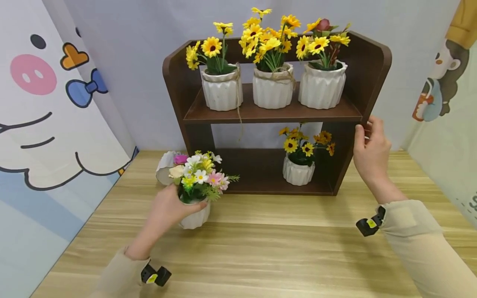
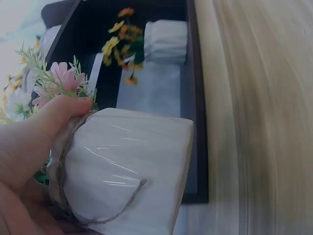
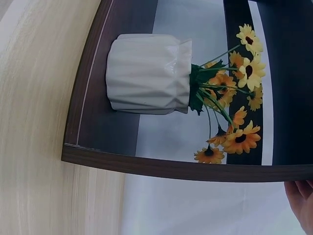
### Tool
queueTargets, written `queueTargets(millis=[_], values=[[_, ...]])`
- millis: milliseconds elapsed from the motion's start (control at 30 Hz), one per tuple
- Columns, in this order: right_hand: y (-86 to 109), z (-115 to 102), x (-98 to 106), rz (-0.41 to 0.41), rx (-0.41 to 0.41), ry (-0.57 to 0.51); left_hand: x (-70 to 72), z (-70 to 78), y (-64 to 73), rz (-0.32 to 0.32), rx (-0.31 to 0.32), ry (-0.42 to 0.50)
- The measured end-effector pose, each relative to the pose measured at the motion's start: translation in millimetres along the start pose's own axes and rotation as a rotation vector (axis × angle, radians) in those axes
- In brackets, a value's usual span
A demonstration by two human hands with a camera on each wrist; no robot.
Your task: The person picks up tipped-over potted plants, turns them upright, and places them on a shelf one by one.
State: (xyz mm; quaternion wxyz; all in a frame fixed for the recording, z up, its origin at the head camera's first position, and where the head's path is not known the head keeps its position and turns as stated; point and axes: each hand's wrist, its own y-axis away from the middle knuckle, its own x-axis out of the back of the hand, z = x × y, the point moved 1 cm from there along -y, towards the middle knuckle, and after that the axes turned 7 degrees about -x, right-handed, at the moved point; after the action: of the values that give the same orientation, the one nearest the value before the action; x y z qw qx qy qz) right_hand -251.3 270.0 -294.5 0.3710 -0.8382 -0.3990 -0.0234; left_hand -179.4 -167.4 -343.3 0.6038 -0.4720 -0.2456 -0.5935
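My left hand (image 1: 169,211) grips a white fluted flower pot (image 1: 195,215) by its upper part, thumb across the near side of the rim. White, pink and yellow artificial flowers (image 1: 201,171) rise from it. In the left wrist view, twine circles the neck of this flower pot (image 2: 127,161). At the right, my right hand (image 1: 374,151) touches the outer side of a dark brown two-tier shelf (image 1: 272,118), thumb near the front edge. The right wrist view catches only some fingers (image 3: 298,196) against the side panel.
Three white pots of yellow flowers (image 1: 273,89) stand on the upper tier. A smaller potted sunflower plant (image 1: 298,171) is on the lower tier, toward the right. Another white pot (image 1: 164,169) lies tipped over by the shelf's left side. A wood-grain table (image 1: 268,244) spreads in front.
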Motion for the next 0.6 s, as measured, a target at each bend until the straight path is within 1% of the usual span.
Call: queueTargets(millis=[67,233,367,467,600], values=[[-0.2,0.9,-0.4,-0.001,0.001,0.0,-7.7,7.3,-5.0,0.001,-0.021,0.034],[-1.6,2.8,-0.6,0.009,0.01,-0.002,-26.4,22.7,-19.5,0.004,-0.035,0.077],[-2.9,3.3,-0.2,0.02,0.01,-0.001,-42.4,32.9,-32.4,-0.007,-0.024,0.094],[-3.2,3.2,-0.6,0.016,0.011,0.0,-51.6,38.7,-41.0,0.01,-0.009,0.112],[-3.2,3.5,-1.3,0.01,0.012,-0.002,-63.4,44.1,-51.9,0.033,-0.014,0.137]])
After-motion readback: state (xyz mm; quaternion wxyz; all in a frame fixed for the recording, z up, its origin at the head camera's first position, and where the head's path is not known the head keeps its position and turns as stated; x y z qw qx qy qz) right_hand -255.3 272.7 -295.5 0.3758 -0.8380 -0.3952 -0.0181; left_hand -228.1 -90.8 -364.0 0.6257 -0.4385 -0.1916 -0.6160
